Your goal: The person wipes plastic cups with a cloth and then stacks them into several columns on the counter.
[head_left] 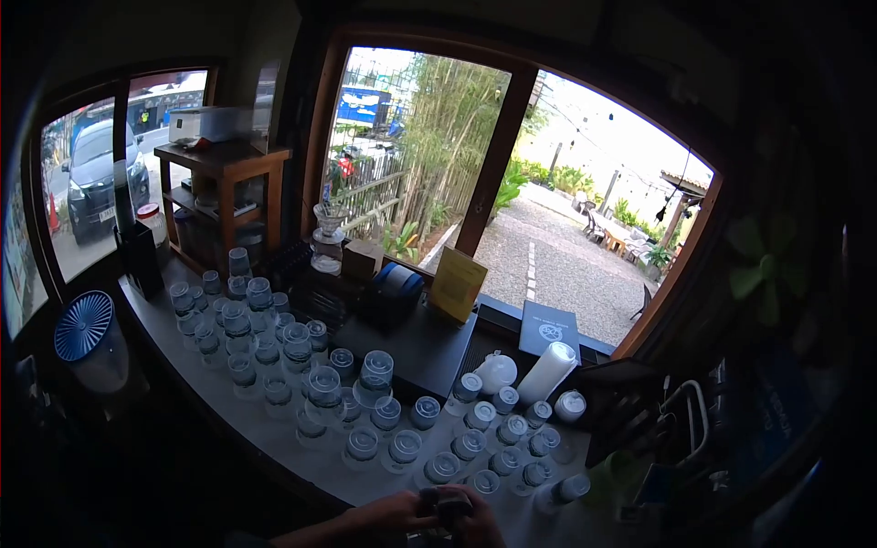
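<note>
At the bottom edge, close to the counter's front, my left hand (402, 513) and my right hand (480, 524) meet with fingers curled round a small dark object (449, 508). Dim light hides what kind of thing it is. Just beyond them, upside-down clear glasses (442, 468) stand in rows on the grey counter (315, 468). A taller glass (571, 489) is to the right of my hands. More glasses (323, 387) fill the left part of the counter, some stacked on others.
A black flat-topped box (402, 352) sits behind the glasses, with a yellow sign (459, 285) on it. White stacked cups (548, 370) lean near a blue booklet (551, 331). A wooden shelf (224, 163) stands at the back left; a blue-lidded container (87, 329) is at the left.
</note>
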A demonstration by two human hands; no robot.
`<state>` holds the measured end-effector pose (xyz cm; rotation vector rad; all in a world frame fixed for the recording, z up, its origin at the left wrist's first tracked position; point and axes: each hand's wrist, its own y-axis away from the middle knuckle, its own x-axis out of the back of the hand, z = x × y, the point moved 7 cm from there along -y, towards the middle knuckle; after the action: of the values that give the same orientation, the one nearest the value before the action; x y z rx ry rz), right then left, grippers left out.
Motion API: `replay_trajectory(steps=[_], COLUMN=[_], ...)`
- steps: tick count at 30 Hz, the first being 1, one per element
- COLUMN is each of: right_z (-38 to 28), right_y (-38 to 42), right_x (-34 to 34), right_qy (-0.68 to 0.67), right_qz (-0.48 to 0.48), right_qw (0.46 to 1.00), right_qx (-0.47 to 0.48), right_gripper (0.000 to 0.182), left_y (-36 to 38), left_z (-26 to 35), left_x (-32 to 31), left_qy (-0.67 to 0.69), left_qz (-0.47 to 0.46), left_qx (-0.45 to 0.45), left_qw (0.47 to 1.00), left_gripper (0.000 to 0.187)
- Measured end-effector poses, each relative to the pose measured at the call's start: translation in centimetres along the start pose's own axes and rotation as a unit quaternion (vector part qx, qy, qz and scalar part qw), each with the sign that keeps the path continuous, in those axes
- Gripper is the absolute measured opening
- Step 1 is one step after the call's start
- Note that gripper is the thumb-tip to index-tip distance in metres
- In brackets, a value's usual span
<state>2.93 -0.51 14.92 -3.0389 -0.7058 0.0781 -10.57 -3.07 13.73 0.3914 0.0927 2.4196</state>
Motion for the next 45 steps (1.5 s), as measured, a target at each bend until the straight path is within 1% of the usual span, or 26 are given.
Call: replay_trajectory(steps=[1,4,5,6,8,9,13,15,16,18,19,21,25,26,27,28,29,31,32,34,35,38,39,42,43,45], right_z=[-0.8,2.7,3.4,2.4,0.6,-2.8,-5.1,-5.1,-5.1,-3.5,-2.5,-0.9,0.7,0.4,-2.9,-4.5,-6.1,-2.3,0.2,3.7,-2.9,-2.9,-3.4,0.3,-1.1,-1.2], right_y=[0.4,2.6,3.2,4.3,7.3,7.3,9.2,9.7,9.6,9.7,9.7,9.7,9.4,9.9,9.8,9.7,9.6,7.6,6.7,5.8,5.4,3.9,3.8,4.3,4.2,4.4], right_x=[0.1,3.4,3.5,4.4,5.0,4.1,5.8,5.6,5.5,5.8,5.9,6.9,8.7,8.4,6.6,4.9,3.2,1.9,1.5,-0.5,-2.9,-2.6,-2.0,0.5,1.0,2.2], right_qy=[0.001,0.176,0.008,0.091,0.255,0.094,0.343,0.262,0.220,0.124,0.075,0.142,0.274,0.378,0.476,0.508,0.534,0.353,0.250,0.029,0.180,0.141,0.215,0.054,0.088,0.071], right_qz=[0.029,0.159,0.172,0.224,0.319,0.306,0.339,0.328,0.319,0.343,0.352,0.350,0.345,0.382,0.411,0.454,0.493,0.391,0.331,0.203,0.221,0.158,0.176,0.200,0.231,0.261], right_qw=[0.998,0.971,0.985,0.967,0.883,0.928,0.866,0.890,0.898,0.911,0.914,0.905,0.872,0.823,0.761,0.722,0.682,0.841,0.898,0.964,0.928,0.963,0.944,0.978,0.966,0.958], right_qx=[0.047,-0.021,0.006,0.085,0.232,0.191,0.130,0.180,0.208,0.194,0.186,0.196,0.212,0.186,0.158,0.122,0.082,0.127,0.143,0.168,0.239,0.166,0.180,0.029,0.079,0.093], right_gripper=[0.028,0.027,0.029,0.030,0.032,0.028,0.018,0.018,0.018,0.018,0.019,0.021,0.027,0.025,0.037,0.044,0.051,0.055,0.057,0.061,0.058,0.042,0.027,0.022,0.022,0.021], left_y=[-0.3,-1.5,-2.2,-2.9,-4.2,-4.4,-7.1,-7.3,-7.4,-7.1,-7.0,-6.6,-6.1,-5.8,-5.3,-4.9,-4.7,-3.6,-3.2,-2.7,-2.5,-0.9,-0.8,-0.3,-0.4,-0.2], left_z=[-0.1,0.9,0.8,0.7,0.7,2.8,2.7,2.5,2.8,3.5,3.4,3.2,2.2,2.3,2.3,2.2,1.0,2.2,2.1,0.4,-0.8,-1.0,-2.0,-3.6,-5.0,-6.9], left_x=[0.2,0.6,0.7,0.5,-0.1,-0.7,-3.9,-5.5,-5.5,-5.1,-4.7,-4.1,-2.9,-2.5,-2.1,-1.7,-1.3,-0.3,0.0,0.6,1.4,3.4,3.7,3.6,3.2,2.4], left_qy=[-0.024,0.005,-0.015,-0.002,0.023,0.050,0.014,0.053,0.045,0.030,0.024,0.013,-0.025,-0.008,0.010,0.028,0.041,0.018,-0.003,0.053,0.048,0.015,0.026,-0.006,0.009,-0.001], left_qz=[0.025,0.163,0.178,0.178,0.175,0.157,-0.036,-0.089,-0.093,-0.097,-0.092,-0.079,-0.019,0.017,0.053,0.089,0.094,0.186,0.223,0.278,0.311,0.374,0.367,0.359,0.340,0.361], left_qx=[0.000,-0.105,-0.105,-0.099,-0.084,-0.121,-0.115,-0.147,-0.161,-0.184,-0.160,-0.110,-0.105,-0.124,-0.142,-0.159,-0.128,-0.178,-0.193,-0.179,-0.193,-0.211,-0.203,-0.188,-0.173,-0.177], left_qw=[0.999,0.981,0.978,0.979,0.981,0.979,0.993,0.984,0.982,0.978,0.983,0.991,0.994,0.992,0.988,0.983,0.986,0.966,0.955,0.942,0.929,0.903,0.908,0.914,0.924,0.916], left_gripper=[0.053,0.054,0.054,0.053,0.052,0.053,0.052,0.051,0.052,0.053,0.054,0.056,0.060,0.061,0.061,0.062,0.066,0.069,0.070,0.071,0.073,0.081,0.082,0.084,0.085,0.085])
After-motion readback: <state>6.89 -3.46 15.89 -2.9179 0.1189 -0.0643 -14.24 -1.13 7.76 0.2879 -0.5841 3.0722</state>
